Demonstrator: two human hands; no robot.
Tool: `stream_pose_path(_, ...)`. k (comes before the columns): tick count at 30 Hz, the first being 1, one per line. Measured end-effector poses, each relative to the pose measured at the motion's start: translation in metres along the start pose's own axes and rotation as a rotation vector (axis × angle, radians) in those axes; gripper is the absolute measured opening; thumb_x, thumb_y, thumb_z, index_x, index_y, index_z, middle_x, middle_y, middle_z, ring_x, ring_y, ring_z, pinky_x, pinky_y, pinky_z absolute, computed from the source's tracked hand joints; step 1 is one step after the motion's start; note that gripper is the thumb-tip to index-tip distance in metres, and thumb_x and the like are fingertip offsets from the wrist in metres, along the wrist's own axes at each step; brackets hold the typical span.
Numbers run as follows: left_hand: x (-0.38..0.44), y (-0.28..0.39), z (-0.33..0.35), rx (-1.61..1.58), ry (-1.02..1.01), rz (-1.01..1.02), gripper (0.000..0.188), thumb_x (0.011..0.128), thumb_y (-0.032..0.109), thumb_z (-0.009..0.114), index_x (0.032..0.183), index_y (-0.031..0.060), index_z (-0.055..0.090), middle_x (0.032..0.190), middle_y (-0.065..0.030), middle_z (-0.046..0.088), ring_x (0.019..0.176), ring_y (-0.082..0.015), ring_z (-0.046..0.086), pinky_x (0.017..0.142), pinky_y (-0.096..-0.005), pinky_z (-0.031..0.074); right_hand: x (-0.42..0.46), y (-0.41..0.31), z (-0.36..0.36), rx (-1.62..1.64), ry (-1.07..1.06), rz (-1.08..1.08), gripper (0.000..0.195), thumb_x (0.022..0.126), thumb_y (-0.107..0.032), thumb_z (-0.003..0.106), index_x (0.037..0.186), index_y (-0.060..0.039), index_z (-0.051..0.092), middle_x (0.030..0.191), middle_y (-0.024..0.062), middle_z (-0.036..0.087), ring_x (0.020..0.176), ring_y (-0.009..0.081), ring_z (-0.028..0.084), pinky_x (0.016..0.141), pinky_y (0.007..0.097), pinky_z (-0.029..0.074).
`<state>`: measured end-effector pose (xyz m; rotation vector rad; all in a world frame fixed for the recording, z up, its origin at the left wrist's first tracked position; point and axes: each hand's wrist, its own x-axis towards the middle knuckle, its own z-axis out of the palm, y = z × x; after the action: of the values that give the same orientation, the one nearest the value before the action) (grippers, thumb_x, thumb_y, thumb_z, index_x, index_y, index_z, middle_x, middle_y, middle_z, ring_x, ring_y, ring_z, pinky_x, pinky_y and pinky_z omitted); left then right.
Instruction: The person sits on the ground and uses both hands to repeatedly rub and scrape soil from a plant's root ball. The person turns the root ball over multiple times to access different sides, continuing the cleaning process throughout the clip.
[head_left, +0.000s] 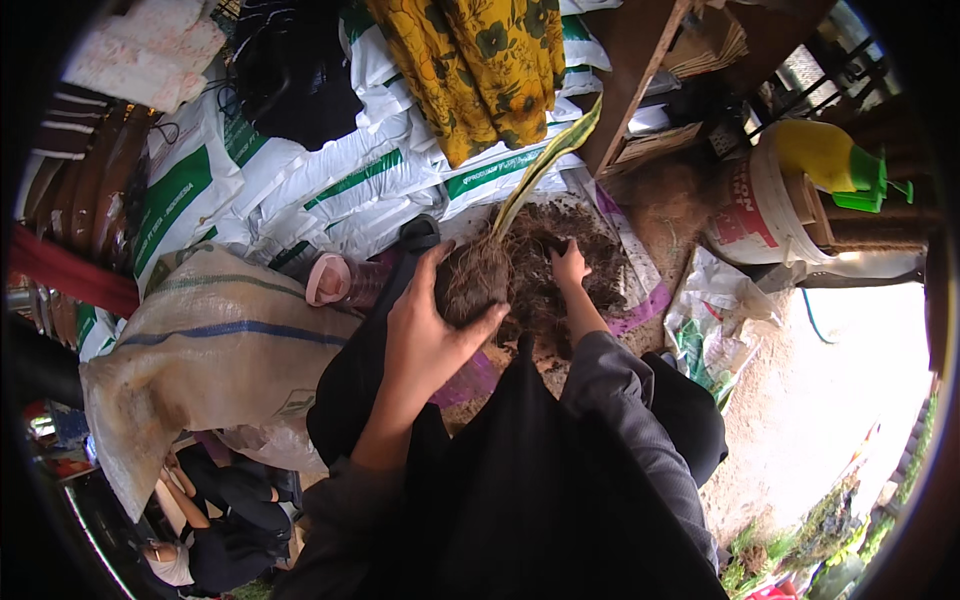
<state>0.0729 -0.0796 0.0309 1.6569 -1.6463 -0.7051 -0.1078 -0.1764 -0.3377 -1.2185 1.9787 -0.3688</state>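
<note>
My left hand (424, 337) grips the rounded root ball (476, 281) of a snake plant between thumb and fingers. Its single tall leaf (544, 165), green with yellow edges, leans up to the right. Fine brown roots hang over the dark soil. To the right of it, my right hand (571, 267) reaches into a heap of dark, fibrous soil (600, 281). Its fingertips are partly hidden there, and I cannot tell whether they hold any soil. Under the heap lies a flattened white and purple plastic sack (637, 307).
Stacked white and green sacks (360, 180) stand ahead, with a yellow floral cloth (480, 67) over them. A woven sack (225, 337) and pink-lidded jar (328, 279) are left. Right are a white bucket (750, 217), yellow sprayer (817, 154) and crumpled sack (716, 315). Another person (225, 525) sits lower left.
</note>
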Motion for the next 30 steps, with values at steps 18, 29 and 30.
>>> stream_pose_path(18,-0.020,0.011,-0.013,-0.120,0.117,0.052,0.067,0.072,0.037,0.078,0.121,0.0022,0.049,0.101,-0.0181,0.067,0.094,-0.0314,0.066,0.081,-0.0376,0.051,-0.095,0.038,-0.115,-0.328,-0.043,-0.172,0.040,0.076,-0.034,0.071,0.115,-0.0254,0.064,0.105,0.0106,0.067,0.099,0.0312,0.063,0.085,0.0466,0.048)
stream_pose_path(29,-0.016,0.004,-0.048,-0.130,0.140,-0.002,0.067,0.073,0.022,0.078,0.126,-0.0028,0.045,0.113,-0.0187,0.061,0.103,-0.0248,0.061,0.090,-0.0345,0.047,-0.059,0.004,-0.025,-0.544,-0.164,-0.183,0.056,0.082,-0.022,0.061,0.136,-0.0171,0.043,0.136,0.0069,0.045,0.127,0.0279,0.043,0.101,0.0576,0.033)
stream_pose_path(30,-0.016,0.000,-0.051,-0.125,0.165,-0.007,0.068,0.073,0.021,0.079,0.126,-0.0034,0.045,0.114,-0.0185,0.060,0.103,-0.0243,0.060,0.090,-0.0345,0.046,-0.055,-0.003,-0.011,-0.521,-0.171,-0.237,0.058,0.081,-0.022,0.061,0.136,-0.0137,0.042,0.138,0.0076,0.044,0.128,0.0276,0.042,0.101,0.0525,0.035)
